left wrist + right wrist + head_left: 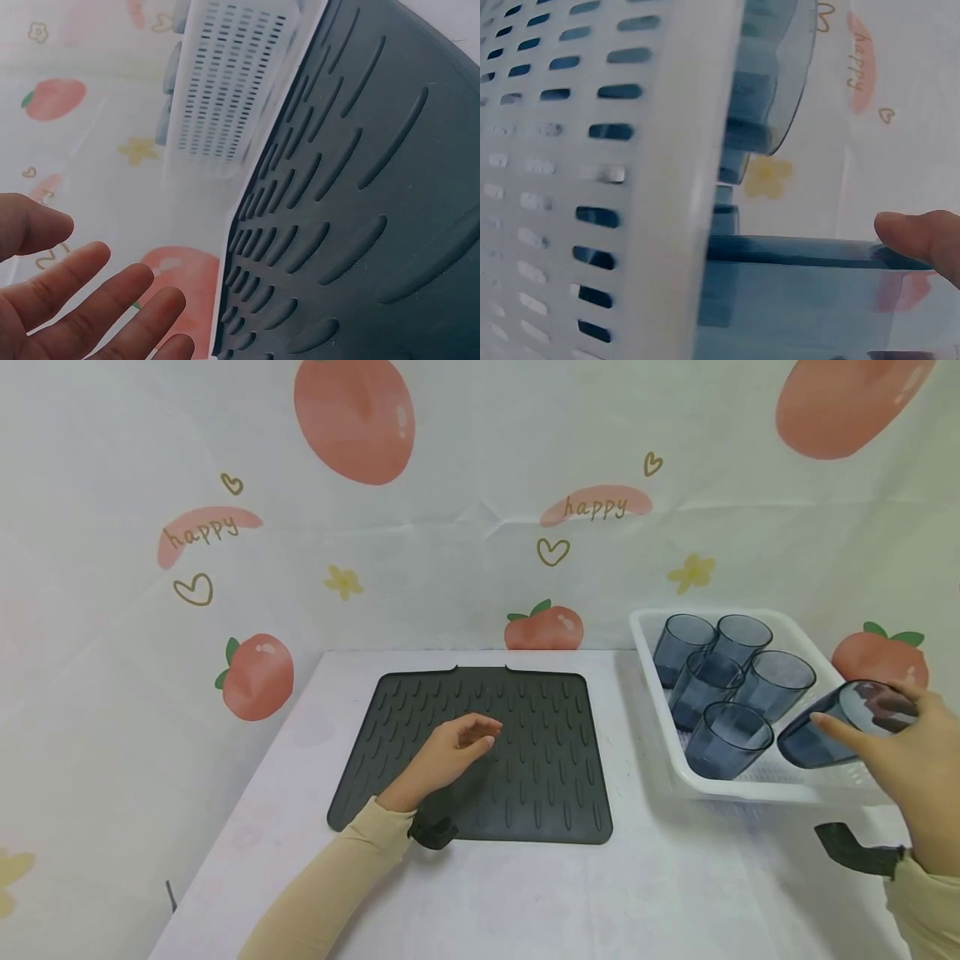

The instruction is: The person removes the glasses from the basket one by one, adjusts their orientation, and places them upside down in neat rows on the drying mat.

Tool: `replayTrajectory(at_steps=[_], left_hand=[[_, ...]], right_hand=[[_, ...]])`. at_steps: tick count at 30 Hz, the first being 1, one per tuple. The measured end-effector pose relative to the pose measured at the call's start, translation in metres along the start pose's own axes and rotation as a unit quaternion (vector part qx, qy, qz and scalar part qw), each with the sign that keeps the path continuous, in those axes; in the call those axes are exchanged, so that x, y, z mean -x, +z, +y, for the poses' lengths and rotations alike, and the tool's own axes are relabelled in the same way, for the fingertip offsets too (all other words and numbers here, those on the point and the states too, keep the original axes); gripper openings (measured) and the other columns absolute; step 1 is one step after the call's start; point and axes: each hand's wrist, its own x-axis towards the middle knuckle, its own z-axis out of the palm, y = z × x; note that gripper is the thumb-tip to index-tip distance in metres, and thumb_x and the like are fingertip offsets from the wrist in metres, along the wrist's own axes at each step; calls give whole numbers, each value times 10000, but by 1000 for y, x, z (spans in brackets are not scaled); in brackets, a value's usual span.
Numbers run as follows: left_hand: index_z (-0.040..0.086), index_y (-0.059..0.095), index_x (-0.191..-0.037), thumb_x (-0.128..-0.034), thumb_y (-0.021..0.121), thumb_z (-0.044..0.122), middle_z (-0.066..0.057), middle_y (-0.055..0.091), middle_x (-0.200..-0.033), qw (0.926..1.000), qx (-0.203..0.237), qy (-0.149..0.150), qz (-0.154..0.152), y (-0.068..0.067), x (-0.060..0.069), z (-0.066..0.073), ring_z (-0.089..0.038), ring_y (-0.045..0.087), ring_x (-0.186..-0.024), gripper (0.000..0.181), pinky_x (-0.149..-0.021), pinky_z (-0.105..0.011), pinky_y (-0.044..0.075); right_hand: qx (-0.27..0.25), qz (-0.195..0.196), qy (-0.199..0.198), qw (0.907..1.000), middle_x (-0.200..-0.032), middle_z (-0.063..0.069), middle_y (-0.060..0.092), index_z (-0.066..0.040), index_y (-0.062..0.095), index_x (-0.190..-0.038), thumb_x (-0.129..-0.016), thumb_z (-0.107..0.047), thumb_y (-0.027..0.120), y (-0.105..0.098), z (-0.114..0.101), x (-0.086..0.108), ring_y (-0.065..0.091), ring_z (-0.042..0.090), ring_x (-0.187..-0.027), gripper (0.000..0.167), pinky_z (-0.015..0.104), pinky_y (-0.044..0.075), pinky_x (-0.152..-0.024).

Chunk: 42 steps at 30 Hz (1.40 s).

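My right hand (918,756) grips a blue-tinted glass tumbler (817,733) at the right end of a white plastic basket (795,792). The tumbler is tilted over, with the thumb against its side, as the right wrist view also shows. Inside the basket, several similar tumblers (727,747) stand close together toward the left. My left hand (450,747) hovers over a black ridged mat (543,768), its fingers loosely bent and holding nothing. The left wrist view shows its fingers (124,300) spread apart.
A white table (525,893) carries the mat and, to its right, the basket with perforated walls (607,172). Behind them hangs a white cloth backdrop (450,560) printed with peaches, hearts and "happy". Each wrist wears a black strap (433,833).
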Motion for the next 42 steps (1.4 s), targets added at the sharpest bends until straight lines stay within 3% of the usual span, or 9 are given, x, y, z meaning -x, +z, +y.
replayTrajectory(at_steps=[5,8,11,12,14,21,29,39,42], left_hand=[[96,603,-1275,-989,575,239,-18,644,-1237,10000,-19,-24,7,0,0,2,-191,627,-1113,321,-923,-400,538],[97,602,-1276,-988,576,239,-26,643,-1241,10000,-3,-29,1,0,1,2,-191,627,-1114,322,-922,-400,539],[94,598,-1280,-990,572,236,-48,638,-1254,10000,25,-28,-24,0,0,1,-197,624,-1121,324,-926,-407,537],[93,597,-1281,-991,572,234,-55,636,-1258,10000,34,-25,-29,0,0,1,-201,623,-1123,324,-926,-410,537],[90,597,-1281,-991,572,232,-58,635,-1260,10000,48,-21,-31,0,0,2,-203,623,-1124,324,-927,-411,536],[89,597,-1281,-991,572,234,-52,635,-1257,10000,64,-14,-35,0,1,1,-201,623,-1125,325,-934,-405,532],[86,594,-1282,-993,568,245,-67,632,-1264,10000,61,8,-53,0,0,0,-208,622,-1130,331,-942,-410,529],[102,598,-1282,-990,571,273,-19,640,-1247,10000,-5,-10,3,-2,-1,2,-184,624,-1122,340,-930,-406,535],[103,599,-1280,-989,575,260,-4,642,-1239,10000,-13,3,11,-2,-1,3,-179,626,-1120,332,-929,-402,536]], right_hand=[[-389,457,238,9979,-1495,268,360,-81,222,-1539,-882,-260,686,0,-9,7,387,474,-1335,823,406,322,-1152],[-600,788,371,9944,-1508,164,389,-175,263,-1534,-859,-219,711,0,-12,9,456,272,-1324,811,225,347,-1116],[-762,1043,295,9912,-1511,95,393,-239,283,-1521,-848,-206,724,0,-14,10,445,102,-1286,805,170,348,-1088],[-838,1160,214,9895,-1492,70,414,-257,299,-1511,-841,-200,733,0,-14,11,443,35,-1241,800,151,355,-1071],[-851,1407,-101,9863,-1477,63,434,-284,312,-1499,-836,-188,742,1,-14,14,448,36,-1250,796,152,347,-1081],[-715,2335,-1360,9601,-1476,66,435,-292,352,-1468,-781,-121,801,0,-16,20,404,167,-1366,839,167,265,-1120],[-1254,2502,-1771,9436,-1383,-190,452,-253,377,-1429,-787,-147,801,-2,-29,24,468,-16,-1270,777,127,326,-1080],[-2242,2234,-1903,9293,-1294,-93,579,-162,474,-1368,-758,-45,803,-1,-55,32,567,29,-1149,702,143,430,-1013],[-2738,2103,-1938,9183,-1236,-66,602,-104,500,-1351,-729,7,804,4,-58,33,596,49,-1085,701,115,461,-936]])
